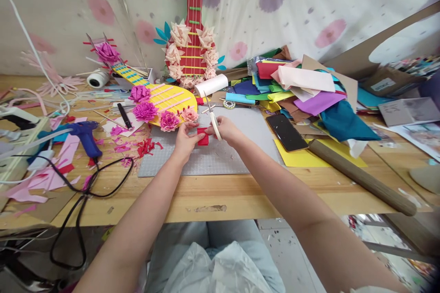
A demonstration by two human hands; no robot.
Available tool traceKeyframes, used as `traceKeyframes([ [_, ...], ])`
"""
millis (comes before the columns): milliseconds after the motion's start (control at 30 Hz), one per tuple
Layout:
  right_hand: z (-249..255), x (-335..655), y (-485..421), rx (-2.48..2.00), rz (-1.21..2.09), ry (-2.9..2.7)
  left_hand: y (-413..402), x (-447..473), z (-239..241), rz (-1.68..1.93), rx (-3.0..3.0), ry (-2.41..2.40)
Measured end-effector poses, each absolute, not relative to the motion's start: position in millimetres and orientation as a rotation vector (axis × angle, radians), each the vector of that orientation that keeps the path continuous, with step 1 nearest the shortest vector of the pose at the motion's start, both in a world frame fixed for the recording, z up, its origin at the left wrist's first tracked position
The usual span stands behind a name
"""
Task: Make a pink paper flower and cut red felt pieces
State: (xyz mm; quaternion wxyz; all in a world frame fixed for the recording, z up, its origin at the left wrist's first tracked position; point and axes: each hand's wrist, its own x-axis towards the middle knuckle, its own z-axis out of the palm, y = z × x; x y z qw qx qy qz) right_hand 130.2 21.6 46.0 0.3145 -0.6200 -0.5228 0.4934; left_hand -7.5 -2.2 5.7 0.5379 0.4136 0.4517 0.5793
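Over the grey cutting mat (172, 162), a small piece of red paper (203, 137) lies between my two hands. My left hand (187, 138) is closed on its left edge, thumb against the paper. In my right hand (227, 132) is a pair of scissors (214, 124) with white handles, the blades pointing up and away from me. The fingertips of that hand also touch the red paper's right side. Just beyond my left hand lies a yellow paper guitar (175, 100) trimmed with pink paper flowers (169, 120).
A red paper guitar (192, 55) leans at the back. Coloured paper (309, 82) is piled right, near a phone (287, 132) and a brown rod (360, 176). On the left are a blue glue gun (84, 137), its black cord and pink scraps (37, 183).
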Motion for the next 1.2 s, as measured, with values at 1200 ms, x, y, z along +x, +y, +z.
traceKeyframes([
  [1200, 51.3, 129.1, 29.0, -1.692, 1.131, -1.374, -1.8, -9.1, 7.4, 1.238, 0.927, 0.982],
])
